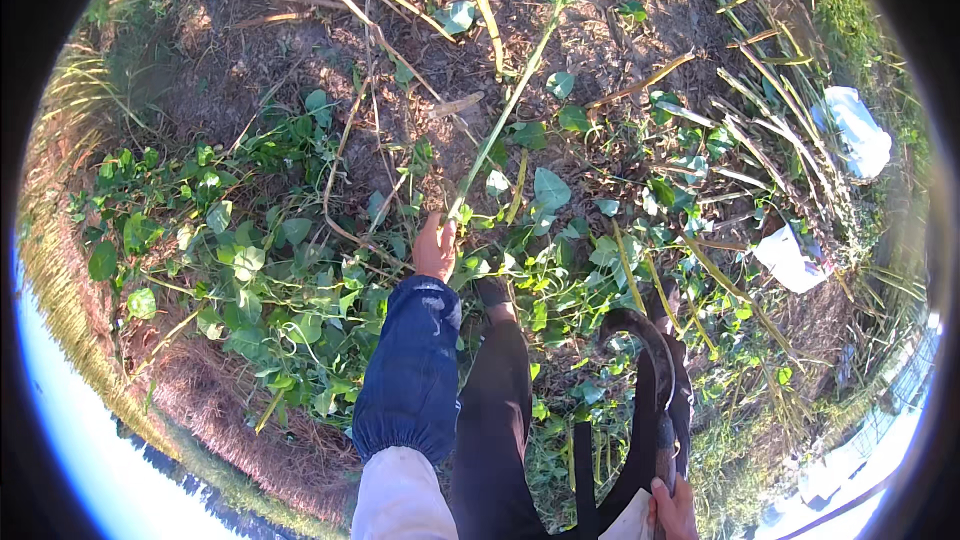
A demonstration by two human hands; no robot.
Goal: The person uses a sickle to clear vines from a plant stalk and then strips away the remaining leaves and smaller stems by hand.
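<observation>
A long green plant stalk (505, 110) runs up the middle of the view from a tangle of broad-leaved green creeper (270, 270) toward bare brown soil (250, 60) at the top. Its lower end sits in the left hand (434, 248), whose fingers are closed around the stalk just where it meets the leaves. That arm wears a dark blue gathered oversleeve (410, 370) over a pale sleeve, reaching up from the lower edge.

Low at the right, the right hand (672, 508) is wrapped around the handle of a curved dark metal sickle (648, 360), fingers clamped on it. The blade arcs upward and hooks over to the left above the creeper, well apart from the left hand. Between the two arms stands a leg in dark trousers (495, 410), its foot planted among the leaves just beside the left hand.

Dry yellow stalks (400, 0) lie strewn over the soil beyond the green stalk, and more lie crossed on the right. Two pieces of white plastic litter (855, 130) rest among them at the right edge, one above the other. Dry straw-coloured grass (70, 270) borders the patch on the left.
</observation>
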